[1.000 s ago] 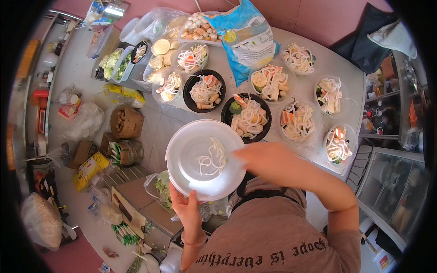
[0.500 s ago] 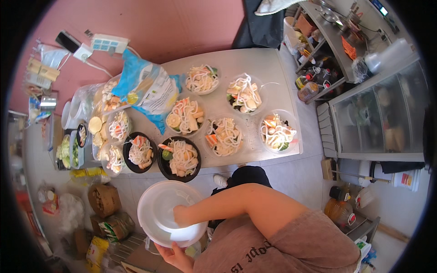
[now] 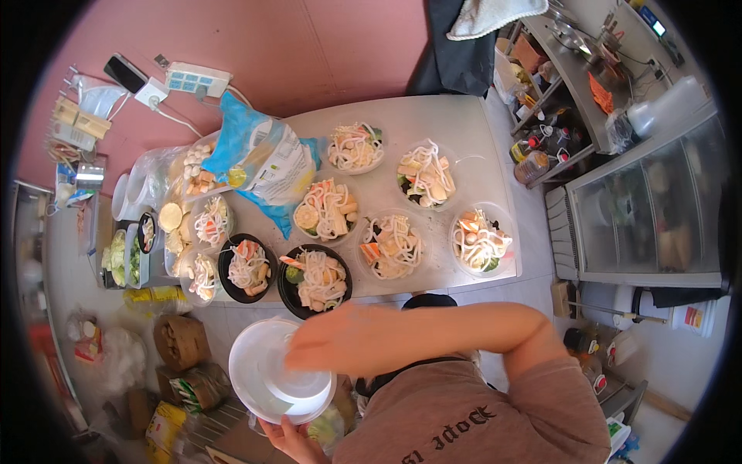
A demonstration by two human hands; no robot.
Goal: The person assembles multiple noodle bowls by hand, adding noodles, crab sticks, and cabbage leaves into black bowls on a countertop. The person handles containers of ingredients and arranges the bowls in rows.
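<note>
One left hand [image 3: 291, 439] gripped the white bowl [image 3: 256, 365]; I couldn't tell how open or laden the blurred right hand [image 3: 323, 340] was.

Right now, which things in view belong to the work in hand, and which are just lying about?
Apparently in use: left hand, right hand, white bowl, filled clear bowls, filled black bowls.
Seemingly idle: phone, power strip, pale cloth, bottles.

Looks like a takeaway-style kitchen: bunch of noodle bowls [image 3: 292, 304] beyond the right hand [image 3: 321, 340], glass-front fridge [image 3: 655, 203] off to its right, bottles [image 3: 532, 167] farther out.
</note>
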